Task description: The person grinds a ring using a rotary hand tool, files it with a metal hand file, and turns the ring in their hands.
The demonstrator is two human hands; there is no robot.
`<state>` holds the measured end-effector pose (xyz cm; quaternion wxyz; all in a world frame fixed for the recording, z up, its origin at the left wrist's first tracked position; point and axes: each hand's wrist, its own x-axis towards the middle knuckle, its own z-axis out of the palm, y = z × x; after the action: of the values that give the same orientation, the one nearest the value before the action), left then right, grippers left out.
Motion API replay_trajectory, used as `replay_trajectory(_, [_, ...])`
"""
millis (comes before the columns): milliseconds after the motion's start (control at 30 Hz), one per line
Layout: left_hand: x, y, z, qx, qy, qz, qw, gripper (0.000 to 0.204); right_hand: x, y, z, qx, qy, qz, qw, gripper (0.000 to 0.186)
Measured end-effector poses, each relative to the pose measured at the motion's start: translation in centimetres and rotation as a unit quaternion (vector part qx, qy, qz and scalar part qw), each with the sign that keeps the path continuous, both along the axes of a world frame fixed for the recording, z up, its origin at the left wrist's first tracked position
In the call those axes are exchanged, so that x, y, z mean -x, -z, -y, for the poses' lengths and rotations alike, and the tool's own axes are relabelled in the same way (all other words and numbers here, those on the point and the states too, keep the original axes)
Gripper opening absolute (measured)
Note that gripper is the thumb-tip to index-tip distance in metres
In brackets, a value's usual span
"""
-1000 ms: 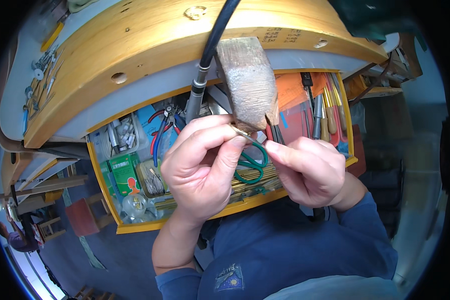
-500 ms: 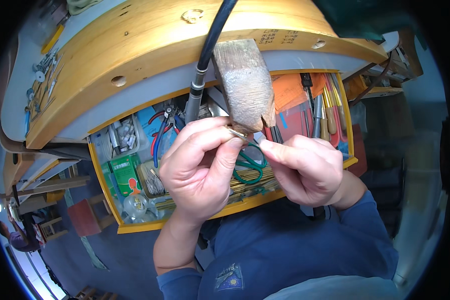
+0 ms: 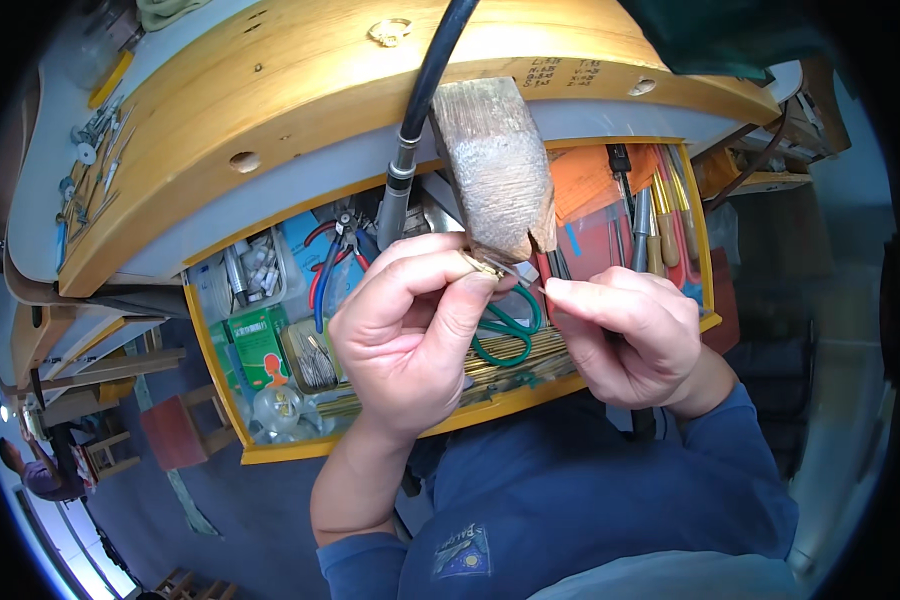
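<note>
My left hand pinches a small gold-coloured piece between thumb and index finger, just below the tip of the worn wooden bench pin. Its full shape is hidden by the fingers. In my right hand, the thumb and curled fingers grip a thin metal tool, whose slim shaft points left toward the gold piece. Most of that tool is covered by the hand, so its kind does not show. Beneath both hands lie green-handled scissors in the open drawer.
The yellow-edged drawer holds pliers, wooden-handled tools, a green box and brass-coloured rods. A handpiece hangs on its black cable left of the pin. A gold-coloured ring lies on the wooden bench.
My right hand has drawn slightly to the right, showing more of the thin tool's shaft between the hands. The left hand keeps its pinch at the pin. The whole view has shifted a little.
</note>
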<state>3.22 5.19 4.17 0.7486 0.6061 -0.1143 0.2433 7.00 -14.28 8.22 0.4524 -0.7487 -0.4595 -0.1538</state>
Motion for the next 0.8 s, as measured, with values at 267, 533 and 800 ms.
replay_trajectory(267, [-0.17, 0.02, 0.41, 0.069, 0.04, -0.007, 0.997, 0.008, -0.04, 0.96, 0.7, 0.01, -0.016, 0.022, 1.0, 0.038])
replay_trajectory(533, [0.0, -0.29, 0.25, 0.074, 0.03, -0.019, 0.997, 0.008, -0.11, 0.8, 0.38, 0.004, -0.019, 0.027, 0.999, 0.04])
replay_trajectory(800, [0.11, -0.24, 0.31, 0.058, 0.014, -0.023, 0.998, 0.009, -0.17, 0.77, 0.31, 0.003, -0.018, 0.028, 0.999, 0.04])
